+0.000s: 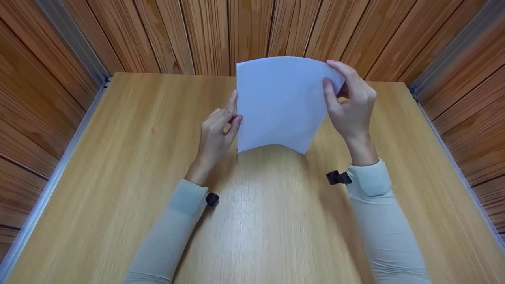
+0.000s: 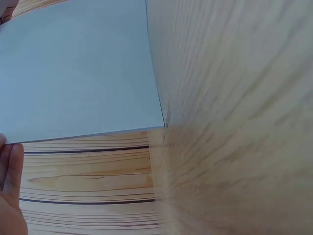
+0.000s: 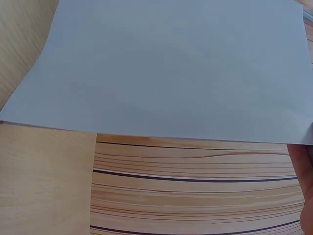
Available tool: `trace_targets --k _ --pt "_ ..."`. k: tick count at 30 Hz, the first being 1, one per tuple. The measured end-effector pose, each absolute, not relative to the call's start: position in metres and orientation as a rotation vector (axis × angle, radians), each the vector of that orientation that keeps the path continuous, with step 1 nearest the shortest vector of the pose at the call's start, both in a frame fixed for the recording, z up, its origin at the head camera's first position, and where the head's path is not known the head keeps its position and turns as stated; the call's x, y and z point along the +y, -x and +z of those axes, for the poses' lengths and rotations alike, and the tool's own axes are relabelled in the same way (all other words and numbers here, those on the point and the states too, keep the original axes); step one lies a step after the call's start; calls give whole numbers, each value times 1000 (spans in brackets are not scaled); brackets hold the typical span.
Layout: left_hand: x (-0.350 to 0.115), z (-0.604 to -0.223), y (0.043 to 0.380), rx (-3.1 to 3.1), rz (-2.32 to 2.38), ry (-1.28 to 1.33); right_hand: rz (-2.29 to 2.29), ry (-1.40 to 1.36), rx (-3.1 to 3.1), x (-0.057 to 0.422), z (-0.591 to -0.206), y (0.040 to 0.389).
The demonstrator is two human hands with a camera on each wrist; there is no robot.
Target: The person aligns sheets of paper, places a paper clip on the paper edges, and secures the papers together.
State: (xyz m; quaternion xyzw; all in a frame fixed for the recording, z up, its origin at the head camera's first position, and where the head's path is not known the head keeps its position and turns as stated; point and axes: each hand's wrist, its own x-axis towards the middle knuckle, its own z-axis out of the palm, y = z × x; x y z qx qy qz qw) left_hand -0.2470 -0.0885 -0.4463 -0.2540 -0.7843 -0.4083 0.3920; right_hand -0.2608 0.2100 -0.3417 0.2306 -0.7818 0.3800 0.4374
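Note:
A white sheet of paper [image 1: 282,102] stands nearly upright over the far half of the table, its top edge bowed and its lower edge arched. My left hand [image 1: 217,128] pinches its left edge around mid-height, the thumb in front. At the upper right, my right hand [image 1: 353,104] grips the paper near the corner, thumb on the near face and some fingers hidden behind. Blank paper [image 2: 83,68] fills the upper left of the left wrist view, its lower corner close to the tabletop. The right wrist view shows the sheet [image 3: 181,68] with its right edge running across.
The wooden table [image 1: 252,221] spreads beneath both arms, with a small reddish mark [image 1: 153,131] on its left part. Wood-plank walls [image 1: 252,35] rise at the back and both sides, with metal rails [image 1: 51,169] along the table's side edges.

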Motion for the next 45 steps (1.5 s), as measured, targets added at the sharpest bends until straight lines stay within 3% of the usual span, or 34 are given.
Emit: trace_targets --k 45 --pt "-91 -448 249 -1966 -1034 666 1057 -397 -1846 198 -364 245"
